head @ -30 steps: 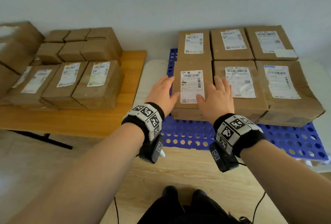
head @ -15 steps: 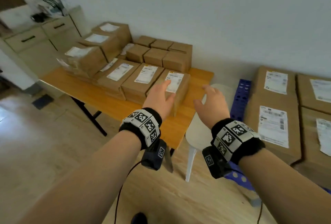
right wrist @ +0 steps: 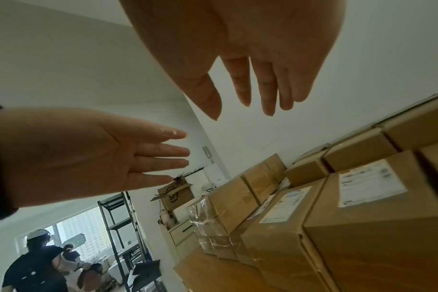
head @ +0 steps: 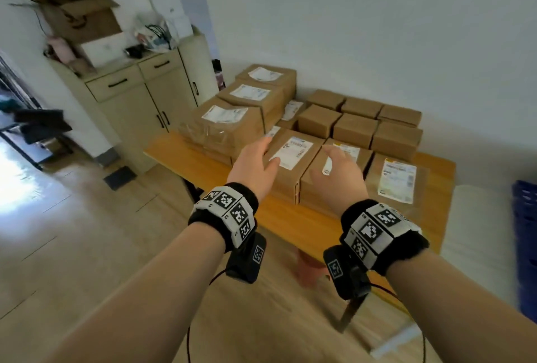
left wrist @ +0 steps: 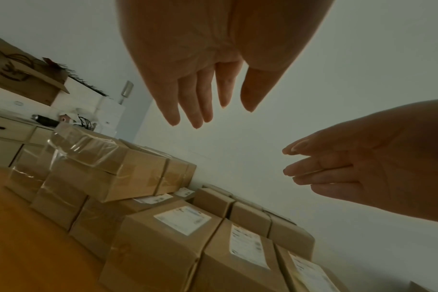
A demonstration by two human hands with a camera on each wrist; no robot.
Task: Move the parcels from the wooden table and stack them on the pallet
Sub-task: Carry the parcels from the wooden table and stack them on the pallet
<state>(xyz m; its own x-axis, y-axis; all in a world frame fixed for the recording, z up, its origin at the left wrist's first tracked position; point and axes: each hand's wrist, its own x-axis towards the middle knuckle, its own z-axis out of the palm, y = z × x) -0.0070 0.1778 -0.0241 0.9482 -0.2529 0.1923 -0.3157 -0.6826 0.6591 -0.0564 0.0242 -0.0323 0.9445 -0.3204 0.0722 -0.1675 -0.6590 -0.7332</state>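
Reaching with both hands spread, nothing held: left hand [head: 252, 165] and right hand [head: 337, 176] hover above the front-row parcel [head: 293, 159] on the desk [head: 293, 217], ahead and below. Its long axis runs away from me; left grip nearer. Neighbouring box [head: 395, 179] touches alongside, tight for fingers. Pallet [head: 524, 217] far right.

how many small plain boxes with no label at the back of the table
6: back row left, middle, right; front row left, middle, right. More may hide underneath.
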